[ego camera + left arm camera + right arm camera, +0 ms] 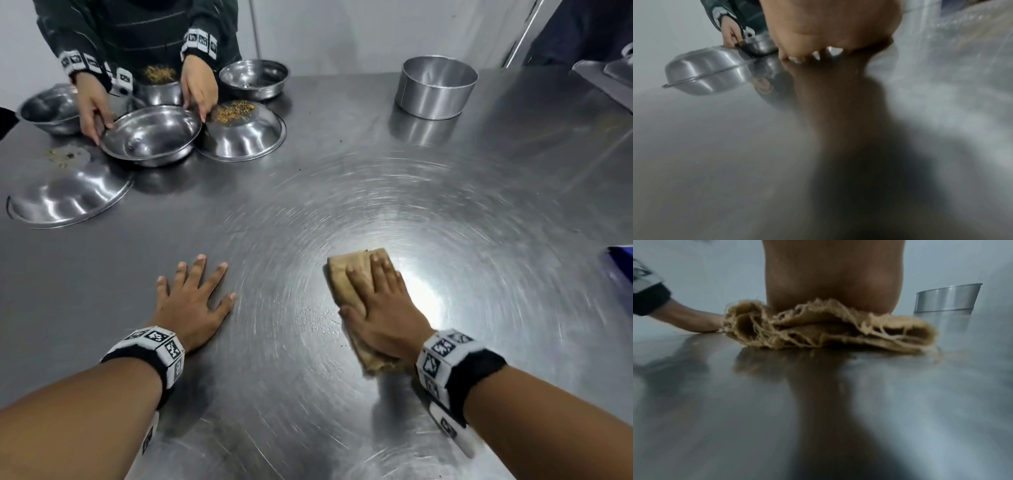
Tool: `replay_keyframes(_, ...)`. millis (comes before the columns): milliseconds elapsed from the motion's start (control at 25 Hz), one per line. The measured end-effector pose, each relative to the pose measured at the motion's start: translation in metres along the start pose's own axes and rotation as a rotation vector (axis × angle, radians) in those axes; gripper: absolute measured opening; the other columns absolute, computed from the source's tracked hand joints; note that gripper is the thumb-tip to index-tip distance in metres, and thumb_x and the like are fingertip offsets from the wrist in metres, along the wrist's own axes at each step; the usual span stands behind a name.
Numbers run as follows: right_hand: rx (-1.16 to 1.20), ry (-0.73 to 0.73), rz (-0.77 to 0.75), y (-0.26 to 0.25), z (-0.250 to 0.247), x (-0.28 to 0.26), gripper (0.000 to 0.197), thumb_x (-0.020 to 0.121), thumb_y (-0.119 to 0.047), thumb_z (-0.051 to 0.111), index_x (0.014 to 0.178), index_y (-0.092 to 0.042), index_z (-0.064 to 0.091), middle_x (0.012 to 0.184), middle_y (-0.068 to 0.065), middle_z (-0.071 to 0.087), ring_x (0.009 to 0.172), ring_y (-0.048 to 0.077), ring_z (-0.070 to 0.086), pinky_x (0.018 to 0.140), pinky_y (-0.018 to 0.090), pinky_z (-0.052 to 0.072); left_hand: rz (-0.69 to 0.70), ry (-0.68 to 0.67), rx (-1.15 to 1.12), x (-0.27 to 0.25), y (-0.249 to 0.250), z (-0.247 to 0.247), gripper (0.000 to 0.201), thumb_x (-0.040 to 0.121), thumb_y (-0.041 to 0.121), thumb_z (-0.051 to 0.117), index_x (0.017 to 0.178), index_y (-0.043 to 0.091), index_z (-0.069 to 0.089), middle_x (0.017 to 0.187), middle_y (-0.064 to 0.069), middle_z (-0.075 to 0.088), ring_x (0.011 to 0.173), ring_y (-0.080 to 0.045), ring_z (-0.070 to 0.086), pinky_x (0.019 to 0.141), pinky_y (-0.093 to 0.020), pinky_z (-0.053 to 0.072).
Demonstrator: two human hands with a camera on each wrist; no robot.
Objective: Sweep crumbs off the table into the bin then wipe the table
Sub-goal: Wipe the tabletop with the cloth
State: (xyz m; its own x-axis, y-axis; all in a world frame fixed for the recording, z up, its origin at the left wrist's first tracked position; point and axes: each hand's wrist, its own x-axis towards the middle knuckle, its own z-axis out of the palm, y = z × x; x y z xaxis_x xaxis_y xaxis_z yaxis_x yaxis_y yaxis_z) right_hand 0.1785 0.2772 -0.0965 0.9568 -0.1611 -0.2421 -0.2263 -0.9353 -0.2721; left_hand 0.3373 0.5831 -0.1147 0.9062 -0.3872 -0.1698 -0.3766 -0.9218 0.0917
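Observation:
My right hand (380, 301) lies flat with straight fingers on a folded tan cloth (346, 277), pressing it onto the steel table (274, 377). In the right wrist view the frayed cloth (818, 331) sits under my palm (834, 280). My left hand (191, 298) rests flat on the table to the left, fingers spread, holding nothing; the left wrist view shows its palm (828, 29) down on the steel. A few tiny specks (318, 315) lie between my hands. A round steel tin (435, 87) stands at the far right.
Another person's hands (92, 102) hold a steel bowl (150, 135) at the far left. Around it are more bowls, two upturned ones (243, 133) with crumbs on top, and a large upturned one (68, 192). A blue object (621, 267) pokes in at the right edge.

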Motion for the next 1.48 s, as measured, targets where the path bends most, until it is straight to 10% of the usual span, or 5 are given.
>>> replay_keyframes(240,-0.034,0.037,0.079,0.053,-0.006,-0.058,0.075,0.086,-0.069,0.014,0.152,-0.038,-0.002,0.159,0.006,-0.020,0.144,0.016,-0.025,0.117,0.034,-0.012,0.034,-0.004,-0.008,-0.015,0.042,-0.001,0.081,0.079,0.072,0.010,0.153,0.039,0.015,0.164,-0.002,0.003,0.149,-0.032,0.003,0.118,-0.054,0.001)
replay_keyframes(560,0.065,0.045,0.393,0.067,-0.028,0.009,0.072,0.093,-0.063,0.023,0.153,-0.033,-0.003,0.159,0.017,-0.017,0.146,0.030,-0.020,0.118,0.046,-0.010,0.018,-0.002,-0.005,-0.021,0.055,0.006,0.065,0.094,0.063,0.023,0.153,0.042,0.005,0.163,0.003,-0.007,0.150,-0.028,-0.008,0.118,-0.052,-0.006)
replay_keyframes(1160,-0.069,-0.032,-0.115,-0.043,0.018,-0.034,0.069,0.094,-0.063,0.016,0.152,-0.034,-0.008,0.156,0.010,-0.027,0.142,0.025,-0.030,0.118,0.044,-0.012,0.076,-0.029,-0.047,-0.026,0.047,0.001,0.067,0.092,0.066,0.020,0.153,0.042,0.009,0.164,0.004,-0.004,0.150,-0.026,-0.007,0.119,-0.050,-0.008)
replay_keyframes(1480,-0.027,0.037,0.138,-0.011,0.014,-0.060,0.073,0.090,-0.066,0.018,0.153,-0.037,-0.004,0.159,0.009,-0.019,0.145,0.022,-0.022,0.119,0.040,-0.009,-0.029,-0.017,0.022,-0.076,-0.076,-0.008,0.090,0.071,0.076,0.004,0.152,0.041,0.017,0.164,0.001,0.006,0.150,-0.027,0.006,0.118,-0.049,0.002)
